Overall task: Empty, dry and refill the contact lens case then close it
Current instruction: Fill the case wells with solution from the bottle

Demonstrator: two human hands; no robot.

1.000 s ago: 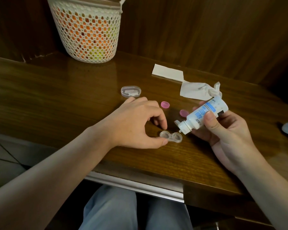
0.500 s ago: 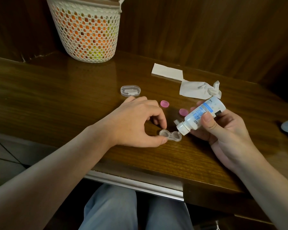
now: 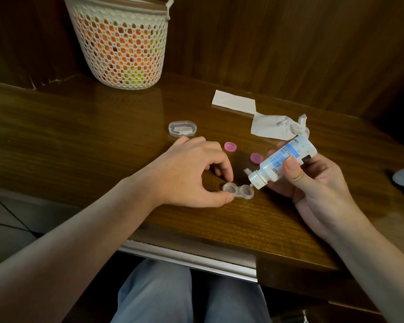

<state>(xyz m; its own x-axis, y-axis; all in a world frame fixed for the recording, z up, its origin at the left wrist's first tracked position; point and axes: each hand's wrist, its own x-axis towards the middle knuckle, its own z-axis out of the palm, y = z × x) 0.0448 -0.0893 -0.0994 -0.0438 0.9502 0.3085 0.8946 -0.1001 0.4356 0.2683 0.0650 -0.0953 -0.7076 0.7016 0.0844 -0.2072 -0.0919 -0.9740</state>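
Wood desk (image 3: 80, 141), dark panel wall behind, mesh basket (image 3: 120, 43) at the back. My left hand (image 3: 191, 173) pinches the left end of the clear contact lens case (image 3: 238, 191) between thumb and forefinger, pinning it flat on the desk. My right hand (image 3: 312, 180) is wrapped round the solution bottle (image 3: 282, 164), thumb on its side, nozzle tipped down just over the case's right well, the one away from my pinch. Flip cap is open.

Progress, as I judge it: both pink caps (image 3: 230, 146) are off, lying just beyond my left fingers, and a crumpled tissue (image 3: 275, 127) sits past the bottle, so emptying and drying look done. Refill is in hand; can't tell if either well holds liquid yet. Left: fill both wells, screw both caps on. Folded tissue (image 3: 233, 104) and a small clear box (image 3: 182, 128) sit further back, not in use.
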